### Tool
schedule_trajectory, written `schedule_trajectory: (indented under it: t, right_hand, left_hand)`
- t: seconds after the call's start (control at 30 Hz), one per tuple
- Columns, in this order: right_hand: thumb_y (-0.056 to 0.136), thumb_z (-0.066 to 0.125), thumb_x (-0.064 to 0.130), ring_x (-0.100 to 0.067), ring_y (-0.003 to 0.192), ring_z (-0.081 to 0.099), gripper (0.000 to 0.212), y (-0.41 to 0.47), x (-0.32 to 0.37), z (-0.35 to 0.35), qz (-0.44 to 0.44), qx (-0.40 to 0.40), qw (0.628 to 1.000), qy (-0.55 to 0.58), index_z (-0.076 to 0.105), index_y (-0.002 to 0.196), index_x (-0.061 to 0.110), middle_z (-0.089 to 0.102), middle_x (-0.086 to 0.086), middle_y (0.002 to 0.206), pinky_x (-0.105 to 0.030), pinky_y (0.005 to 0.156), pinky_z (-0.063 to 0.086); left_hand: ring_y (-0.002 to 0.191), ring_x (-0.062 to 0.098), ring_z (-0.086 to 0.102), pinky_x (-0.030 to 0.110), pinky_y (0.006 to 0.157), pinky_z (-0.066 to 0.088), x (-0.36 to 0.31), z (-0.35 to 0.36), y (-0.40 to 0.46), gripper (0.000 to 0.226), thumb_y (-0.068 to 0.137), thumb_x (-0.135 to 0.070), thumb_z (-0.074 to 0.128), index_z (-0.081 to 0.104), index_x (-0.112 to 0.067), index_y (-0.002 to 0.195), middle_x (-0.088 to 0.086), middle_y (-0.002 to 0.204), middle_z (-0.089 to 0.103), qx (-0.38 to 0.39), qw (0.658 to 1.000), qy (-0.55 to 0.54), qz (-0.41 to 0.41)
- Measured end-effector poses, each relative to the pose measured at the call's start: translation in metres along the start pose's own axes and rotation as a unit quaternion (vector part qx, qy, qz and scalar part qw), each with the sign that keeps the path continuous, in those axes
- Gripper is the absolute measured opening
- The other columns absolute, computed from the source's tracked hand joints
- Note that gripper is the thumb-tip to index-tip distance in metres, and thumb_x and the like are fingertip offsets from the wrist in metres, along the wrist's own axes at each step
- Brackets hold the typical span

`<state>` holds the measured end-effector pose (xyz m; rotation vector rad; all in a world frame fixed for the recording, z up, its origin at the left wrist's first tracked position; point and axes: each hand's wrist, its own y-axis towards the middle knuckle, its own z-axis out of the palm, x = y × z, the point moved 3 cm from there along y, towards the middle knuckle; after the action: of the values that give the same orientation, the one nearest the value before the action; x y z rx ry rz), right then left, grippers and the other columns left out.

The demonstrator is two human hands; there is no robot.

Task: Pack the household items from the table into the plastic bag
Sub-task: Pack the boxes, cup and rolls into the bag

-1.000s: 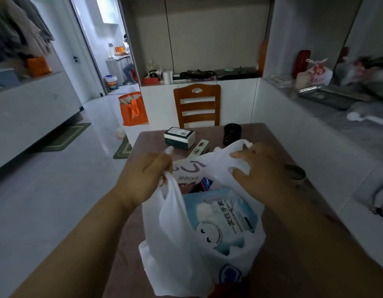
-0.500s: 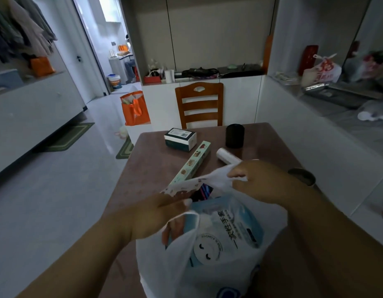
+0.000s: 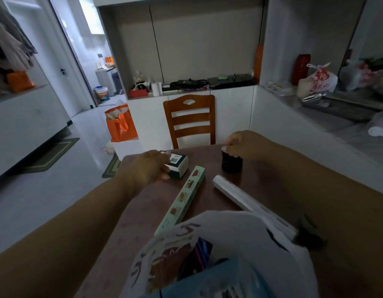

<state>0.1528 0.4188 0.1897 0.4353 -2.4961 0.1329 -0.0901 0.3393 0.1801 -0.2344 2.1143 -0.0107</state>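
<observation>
the worktop (image 3: 261, 186) runs away from me with a wooden chair (image 3: 189, 121) at its far edge. nearest me stands the plastic bag (image 3: 240, 244), its mouth slack and open, with a blue packet (image 3: 218, 282) and a printed brown pack (image 3: 169, 261) already inside.

four items are not yet packed. a long green box (image 3: 182, 201) lies slantwise with its near end just beside the bag's rim. a white roll (image 3: 235, 195) lies to its right, its near end tucked behind the bag's edge. at the far end sit a small white-and-dark box (image 3: 178, 165) and a black jar (image 3: 231, 163), well apart from the bag.

i have both arms stretched out. my left hand (image 3: 149, 166) is on the small box, fingers curled round its near left corner; i read that as a grasp. my right hand (image 3: 240, 145) sits over the jar with fingers bent onto its top, though i cannot tell whether the hold is firm.

to do this step well, i would seat the box squarely in the palm and grip the jar round its body, not only its lid, which might slip. nothing holds the bag open, so i would bring one item in at a time, dropping the box beside the blue packet and setting the jar upright.
</observation>
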Motion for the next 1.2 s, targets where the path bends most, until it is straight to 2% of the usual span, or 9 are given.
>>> schedule_trajectory:
  t: [0.23, 0.33, 0.47, 0.63, 0.77, 0.93, 1.03, 1.13, 1.2]
  right_hand:
    - [0.086, 0.063, 0.032, -0.017, 0.079, 0.056, 0.03, 0.101, -0.084, 0.055, 0.137, -0.036, 0.99, -0.012, 0.06, 0.105, 0.008, 0.062, -0.008, 0.097, -0.026, 0.057, 0.041]
    - [0.082, 0.069, 0.03, -0.025, 0.104, 0.056, 0.052, 0.132, -0.105, 0.073, 0.161, -0.054, 0.985, -0.001, 0.049, 0.126, 0.011, 0.056, -0.012, 0.122, -0.028, 0.075, 0.045]
    - [0.081, 0.069, 0.034, -0.031, 0.128, 0.043, 0.076, 0.168, -0.124, 0.092, 0.174, -0.055, 0.982, -0.036, 0.032, 0.143, 0.013, 0.038, -0.014, 0.145, -0.037, 0.098, 0.043]
    - [0.084, 0.058, 0.051, -0.032, 0.146, -0.011, 0.088, 0.201, -0.151, 0.11, 0.159, 0.002, 0.98, -0.121, 0.004, 0.151, 0.032, -0.006, -0.005, 0.161, -0.051, 0.117, 0.011]
    - [0.076, 0.059, 0.062, -0.038, 0.144, 0.0, 0.093, 0.215, -0.166, 0.123, 0.161, 0.013, 0.975, -0.151, 0.007, 0.15, 0.037, 0.002, -0.006, 0.16, -0.052, 0.117, 0.016]
    - [0.066, 0.067, 0.051, -0.038, 0.127, 0.032, 0.086, 0.205, -0.161, 0.13, 0.153, -0.012, 0.977, -0.15, 0.028, 0.141, 0.034, 0.024, -0.01, 0.144, -0.046, 0.101, 0.042]
    - [0.065, 0.068, 0.046, -0.036, 0.119, 0.043, 0.075, 0.191, -0.151, 0.128, 0.157, -0.096, 0.982, -0.037, 0.038, 0.133, 0.033, 0.032, -0.011, 0.139, -0.044, 0.096, 0.047]
    - [0.068, 0.073, 0.039, -0.036, 0.117, 0.046, 0.072, 0.175, -0.132, 0.114, 0.14, -0.166, 0.968, 0.125, 0.041, 0.132, 0.032, 0.031, -0.011, 0.137, -0.04, 0.095, 0.045]
    - [0.071, 0.075, 0.035, -0.029, 0.111, 0.049, 0.071, 0.163, -0.111, 0.102, 0.102, -0.177, 0.959, 0.195, 0.042, 0.134, 0.028, 0.039, -0.011, 0.134, -0.033, 0.09, 0.044]
  left_hand:
    - [0.112, 0.035, 0.053, 0.045, 0.085, 0.05, 0.066, 0.043, 0.108, 0.058, 0.089, -0.031, 0.062, 0.039, -0.008, 0.137, 0.018, 0.136, 0.049, -0.023, 0.987, -0.043, -0.154]
    - [0.128, 0.032, 0.044, 0.042, 0.098, 0.044, 0.09, 0.054, 0.157, 0.078, 0.081, -0.031, 0.071, 0.029, -0.012, 0.144, 0.014, 0.147, 0.039, -0.047, 0.988, -0.023, -0.144]
    - [0.14, 0.04, 0.019, 0.056, 0.11, 0.027, 0.107, 0.067, 0.212, 0.092, 0.073, -0.059, 0.066, 0.016, -0.035, 0.147, 0.013, 0.158, 0.011, -0.082, 0.968, 0.207, -0.115]
    - [0.142, 0.046, -0.006, 0.068, 0.106, 0.015, 0.115, 0.093, 0.259, 0.091, 0.071, -0.073, 0.055, 0.003, -0.052, 0.143, 0.008, 0.16, -0.007, -0.068, 0.932, 0.354, -0.037]
    - [0.143, 0.043, -0.011, 0.066, 0.111, 0.004, 0.132, 0.105, 0.275, 0.083, 0.075, -0.075, 0.045, 0.018, -0.041, 0.146, 0.012, 0.16, -0.003, 0.013, 0.914, 0.395, -0.085]
    - [0.14, 0.042, 0.012, 0.066, 0.102, 0.03, 0.13, 0.099, 0.254, 0.059, 0.083, -0.049, 0.056, 0.04, -0.026, 0.135, 0.014, 0.152, 0.018, -0.12, 0.927, 0.337, -0.117]
    - [0.133, 0.045, 0.024, 0.061, 0.098, 0.037, 0.138, 0.079, 0.238, 0.081, 0.072, -0.041, 0.07, 0.028, -0.025, 0.14, 0.017, 0.152, 0.014, -0.21, 0.941, 0.204, -0.172]
    - [0.12, 0.044, 0.044, 0.053, 0.089, 0.046, 0.157, 0.058, 0.222, 0.103, 0.065, -0.04, 0.079, 0.019, -0.017, 0.145, 0.023, 0.142, 0.035, -0.214, 0.934, 0.005, -0.285]
    - [0.099, 0.041, 0.059, 0.05, 0.081, 0.052, 0.158, 0.046, 0.205, 0.082, 0.067, -0.032, 0.077, 0.037, -0.008, 0.134, 0.024, 0.118, 0.058, -0.177, 0.935, -0.132, -0.279]
